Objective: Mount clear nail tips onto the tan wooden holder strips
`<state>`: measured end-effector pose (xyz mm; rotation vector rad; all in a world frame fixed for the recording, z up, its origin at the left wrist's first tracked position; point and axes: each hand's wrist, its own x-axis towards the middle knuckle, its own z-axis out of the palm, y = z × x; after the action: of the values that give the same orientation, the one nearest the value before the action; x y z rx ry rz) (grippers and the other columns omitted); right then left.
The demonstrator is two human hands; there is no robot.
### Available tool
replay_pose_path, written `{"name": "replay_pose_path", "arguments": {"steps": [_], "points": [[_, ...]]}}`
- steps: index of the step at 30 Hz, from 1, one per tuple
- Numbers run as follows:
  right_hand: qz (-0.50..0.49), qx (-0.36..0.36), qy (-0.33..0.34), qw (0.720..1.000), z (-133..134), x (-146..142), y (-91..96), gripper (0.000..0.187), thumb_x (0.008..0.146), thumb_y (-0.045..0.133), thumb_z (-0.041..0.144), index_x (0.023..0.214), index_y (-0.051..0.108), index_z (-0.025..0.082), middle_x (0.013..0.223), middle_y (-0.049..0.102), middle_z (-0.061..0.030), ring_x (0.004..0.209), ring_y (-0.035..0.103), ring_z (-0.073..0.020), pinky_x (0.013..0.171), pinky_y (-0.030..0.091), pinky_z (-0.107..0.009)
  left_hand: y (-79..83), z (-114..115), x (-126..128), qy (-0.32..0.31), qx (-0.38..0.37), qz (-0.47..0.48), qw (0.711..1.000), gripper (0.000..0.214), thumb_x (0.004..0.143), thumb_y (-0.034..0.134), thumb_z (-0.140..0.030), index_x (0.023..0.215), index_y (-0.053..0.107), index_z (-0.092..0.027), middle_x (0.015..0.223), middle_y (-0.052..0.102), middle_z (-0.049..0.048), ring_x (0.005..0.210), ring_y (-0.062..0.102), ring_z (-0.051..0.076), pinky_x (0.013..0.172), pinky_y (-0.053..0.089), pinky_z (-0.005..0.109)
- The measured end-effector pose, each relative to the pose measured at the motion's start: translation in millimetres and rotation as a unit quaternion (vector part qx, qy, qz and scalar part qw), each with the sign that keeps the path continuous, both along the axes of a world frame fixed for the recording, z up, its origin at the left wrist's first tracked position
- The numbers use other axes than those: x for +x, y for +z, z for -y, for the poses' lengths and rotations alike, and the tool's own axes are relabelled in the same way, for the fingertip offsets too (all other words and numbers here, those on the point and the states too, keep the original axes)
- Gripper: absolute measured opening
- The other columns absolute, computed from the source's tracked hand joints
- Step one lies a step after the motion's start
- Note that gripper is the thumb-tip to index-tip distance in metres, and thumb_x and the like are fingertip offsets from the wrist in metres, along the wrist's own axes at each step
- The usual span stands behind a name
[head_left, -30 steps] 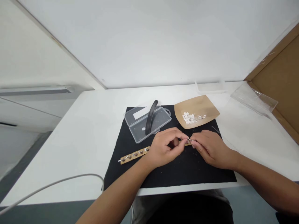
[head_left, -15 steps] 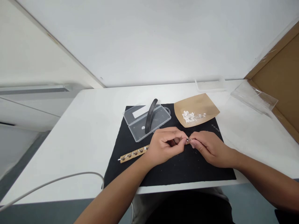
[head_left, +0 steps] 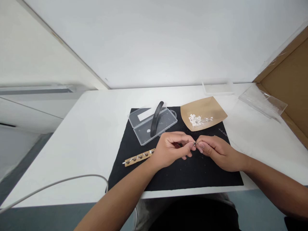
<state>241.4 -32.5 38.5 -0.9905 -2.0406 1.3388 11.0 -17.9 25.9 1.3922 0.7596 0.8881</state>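
My left hand (head_left: 172, 147) and my right hand (head_left: 215, 150) meet over the middle of a black mat (head_left: 173, 175). Both pinch a tiny metal part (head_left: 195, 144) between their fingertips. A narrow tan strip (head_left: 138, 157) studded with several small metal parts lies on the mat, its right end running under my left hand. Behind the hands, a brown paper sheet (head_left: 204, 110) carries a pile of small white pieces (head_left: 196, 120).
A clear plastic case (head_left: 154, 125) lies open on the mat with a curved black tool (head_left: 156, 118) resting across it. Clear plastic trays (head_left: 263, 102) sit at the back right beside a cardboard panel (head_left: 288, 77). A grey cable (head_left: 55, 184) curves along the table's near left edge.
Both hands have stayed pinched together over the mat, shifting only slightly. The right end of the strip no longer shows between them.
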Motion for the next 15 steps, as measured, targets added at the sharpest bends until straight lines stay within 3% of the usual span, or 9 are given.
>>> {"name": "replay_pose_path", "arguments": {"steps": [15], "points": [[-0.110,-0.180,0.015,0.977,1.1,3.6,-5.7,0.044,0.112,0.049,0.055,0.086,0.053,0.020,0.074,0.042,0.0051,0.062,0.032,-0.0100,0.054,0.028,-0.025,0.0,-0.1,1.3,-0.025,-0.045,0.060,0.997,0.024,0.093,0.083,-0.037,0.092,0.084,-0.013,0.084,0.079,0.0083,0.063,0.078,0.016,0.045,0.064,0.018]]}}
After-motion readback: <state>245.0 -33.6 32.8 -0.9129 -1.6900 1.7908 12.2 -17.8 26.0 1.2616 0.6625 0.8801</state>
